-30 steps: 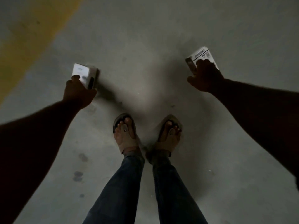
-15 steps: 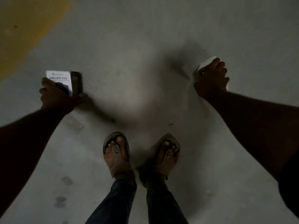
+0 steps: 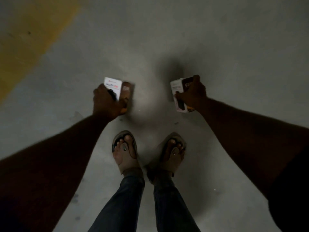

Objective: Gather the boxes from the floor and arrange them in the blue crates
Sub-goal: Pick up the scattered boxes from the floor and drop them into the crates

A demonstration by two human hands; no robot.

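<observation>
Left hand [image 3: 107, 102] is gripping 1 small box [image 3: 119, 89], white face w/ a dark side, left of center. Right hand [image 3: 192, 94] is clutching a 2nd box [image 3: 179, 96] on the right, fingers wrapping its dark side. Both boxes are hanging above the grey floor [image 3: 217, 47], just beyond 2 sandaled feet [image 3: 125, 151]. Yellow stripe [image 3: 30, 41] is showing far left.

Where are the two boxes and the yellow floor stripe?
Left box [image 3: 115, 87]: head view, white printed face.
Right box [image 3: 176, 87]: head view, white face.
Yellow stripe [image 3: 30, 39]: head view, its middle.
</observation>
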